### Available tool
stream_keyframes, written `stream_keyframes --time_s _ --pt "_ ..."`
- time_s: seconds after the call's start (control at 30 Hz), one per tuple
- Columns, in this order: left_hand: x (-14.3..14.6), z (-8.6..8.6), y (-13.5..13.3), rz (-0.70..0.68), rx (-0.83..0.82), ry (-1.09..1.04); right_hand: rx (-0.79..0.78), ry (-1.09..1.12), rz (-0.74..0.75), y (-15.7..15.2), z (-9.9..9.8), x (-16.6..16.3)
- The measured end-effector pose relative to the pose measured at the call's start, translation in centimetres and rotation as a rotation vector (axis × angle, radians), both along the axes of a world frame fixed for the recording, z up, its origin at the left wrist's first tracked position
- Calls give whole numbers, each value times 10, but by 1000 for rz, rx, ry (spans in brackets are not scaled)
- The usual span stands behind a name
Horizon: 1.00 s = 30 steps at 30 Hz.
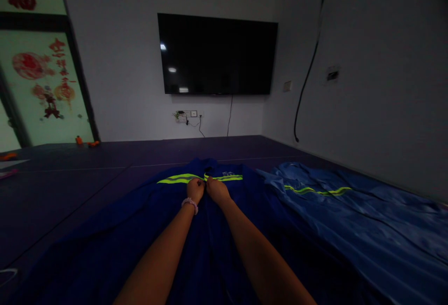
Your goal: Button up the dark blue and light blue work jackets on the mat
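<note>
A dark blue work jacket [140, 221] with yellow-green reflective stripes lies spread out in front of me, its collar at the far end. Both hands are at its front opening, level with the chest stripe. My left hand [195, 190], with a pale pink band on the wrist, is closed on the left edge of the opening. Right beside it, my right hand [216, 190] pinches the other edge, where the stripe folds up. The fingertips are partly hidden, so I cannot make out any fastener between them.
A lighter blue garment [332, 211] with a reflective stripe lies to the right. Small orange objects [79, 140] sit near the door at the far left. A black cable [308, 76] hangs down the right wall. A television [219, 55] is mounted ahead.
</note>
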<state>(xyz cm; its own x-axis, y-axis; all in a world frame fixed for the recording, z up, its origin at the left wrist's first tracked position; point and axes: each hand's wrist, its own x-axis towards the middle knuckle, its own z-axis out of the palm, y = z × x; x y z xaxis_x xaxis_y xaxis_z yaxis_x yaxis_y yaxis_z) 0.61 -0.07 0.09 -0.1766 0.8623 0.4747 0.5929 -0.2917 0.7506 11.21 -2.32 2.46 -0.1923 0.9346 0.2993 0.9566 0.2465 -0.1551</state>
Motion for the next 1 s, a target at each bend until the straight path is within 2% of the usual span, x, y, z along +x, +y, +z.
stream_keyframes --time_s 0.4,1.0 --pt "2 3 0 -49 -7 -36 -6 8 12 -1 1 3" --pt "0 -1 1 -51 21 -143 29 20 -27 -4 3 1"
